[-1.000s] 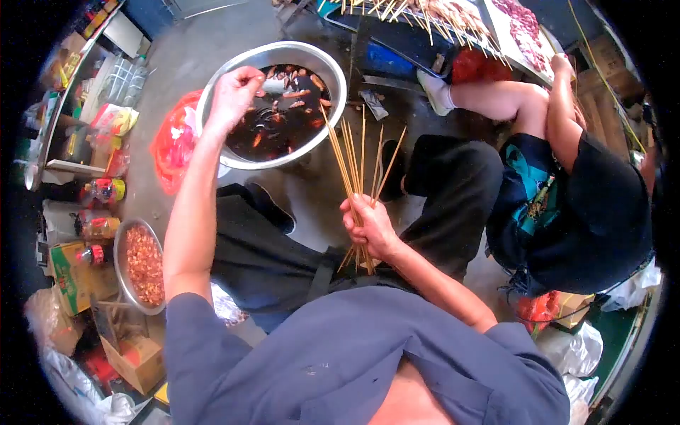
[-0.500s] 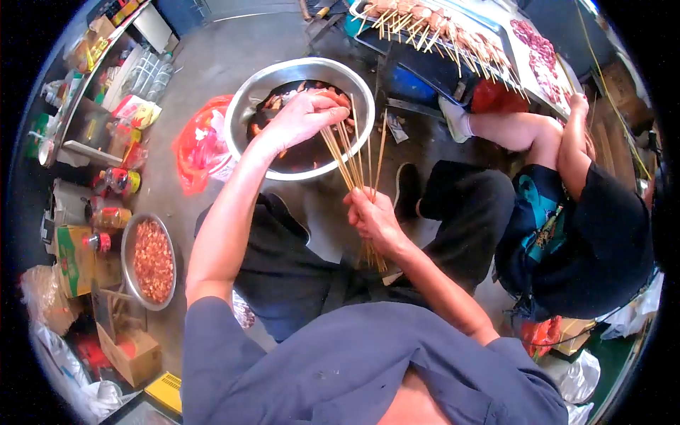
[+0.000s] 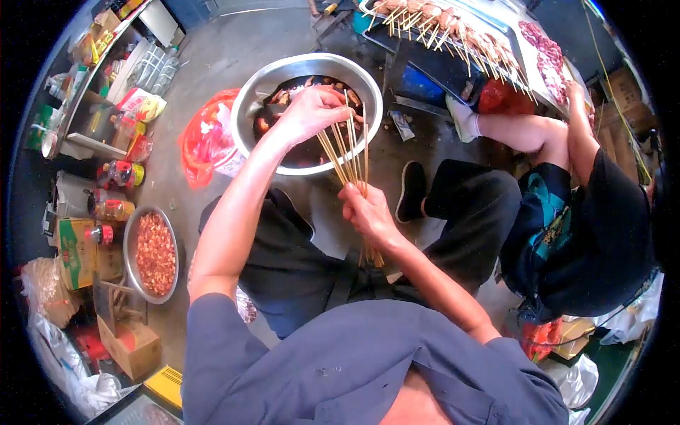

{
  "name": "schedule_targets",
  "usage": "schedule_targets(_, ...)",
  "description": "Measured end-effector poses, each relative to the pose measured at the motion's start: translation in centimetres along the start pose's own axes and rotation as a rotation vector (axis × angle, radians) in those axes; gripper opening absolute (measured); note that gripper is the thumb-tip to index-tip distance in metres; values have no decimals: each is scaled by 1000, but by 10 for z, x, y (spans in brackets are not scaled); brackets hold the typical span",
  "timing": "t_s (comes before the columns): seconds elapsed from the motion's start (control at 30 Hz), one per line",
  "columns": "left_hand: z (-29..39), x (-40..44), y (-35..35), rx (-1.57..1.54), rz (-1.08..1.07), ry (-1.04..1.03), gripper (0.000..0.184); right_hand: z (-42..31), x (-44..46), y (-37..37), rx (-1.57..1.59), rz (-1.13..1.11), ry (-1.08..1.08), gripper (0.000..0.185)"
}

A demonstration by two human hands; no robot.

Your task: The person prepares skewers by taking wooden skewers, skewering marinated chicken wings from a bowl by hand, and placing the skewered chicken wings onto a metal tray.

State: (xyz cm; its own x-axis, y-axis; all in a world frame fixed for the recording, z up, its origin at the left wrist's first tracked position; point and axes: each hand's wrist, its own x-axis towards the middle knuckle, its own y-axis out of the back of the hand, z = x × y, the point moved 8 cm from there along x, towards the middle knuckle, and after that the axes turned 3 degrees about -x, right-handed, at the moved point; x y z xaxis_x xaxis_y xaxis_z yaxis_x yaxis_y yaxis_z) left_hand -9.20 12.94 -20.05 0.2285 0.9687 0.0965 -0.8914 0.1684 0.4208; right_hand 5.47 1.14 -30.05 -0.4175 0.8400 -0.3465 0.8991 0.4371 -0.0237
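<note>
1 bunch of skewers (image 3: 352, 166) clamped in R hand (image 3: 368, 214); L hand (image 3: 310, 117) palm-down abv basin (image 3: 307, 63), can't tell grip.

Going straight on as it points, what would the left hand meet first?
Likely the upper ends of the wooden skewers in the right hand; depth is unclear, so the left hand may already touch them.

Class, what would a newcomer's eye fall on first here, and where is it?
Likely the metal basin of dark liquid at upper centre, with a red plastic bag beside it. Just below, the right hand grips a fan of wooden skewers, the left hand near their tips. Meat-loaded skewers lie at upper right.
</note>
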Motion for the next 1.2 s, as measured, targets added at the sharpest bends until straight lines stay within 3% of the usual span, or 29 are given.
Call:
schedule_targets(0.23,-11,-4,-4,-236,43,234,26,-8,1,-6,-59,38,29,29)
schedule_targets(0.4,-13,-5,1,-345,80,207,25,-11,0,-5,-37,1,17,29)
schedule_targets(0.5,0,-3,32,-453,228,104,19,-8,-3,-5,-37,-57,19,29)
schedule_targets(0.53,-5,-6,46,-519,311,193,14,-6,-5,-6,-51,-93,34,29)
schedule_targets(0.63,4,-15,118,-411,596,-72,15,27,-9,-1,40,-146,-111,26)
schedule_targets(0.7,9,-37,158,-527,804,-147,16,43,-15,13,172,-72,-282,25)
schedule_targets(0.77,10,-57,183,-621,967,-275,12,47,-16,27,280,-60,-319,28)
schedule_targets(0.87,21,-71,191,-457,1025,-356,11,40,-11,33,335,-62,-268,29)
schedule_targets(0.93,67,-87,166,-126,1096,-432,5,31,-7,34,334,-62,-241,29)
schedule_targets(0.97,78,-90,153,-127,1099,-438,5,26,-5,31,345,-64,-235,31)
schedule_targets(1.03,130,-91,102,352,937,-705,5,14,0,30,355,-68,-223,32)
schedule_targets(1.1,157,-88,47,620,810,-807,15,-3,3,25,473,-133,-211,36)
schedule_targets(1.17,161,-90,-9,706,557,-831,13,-15,10,20,546,-245,-242,42)
schedule_targets(1.2,151,-86,-30,575,498,-802,13,-22,12,20,621,-247,-249,40)
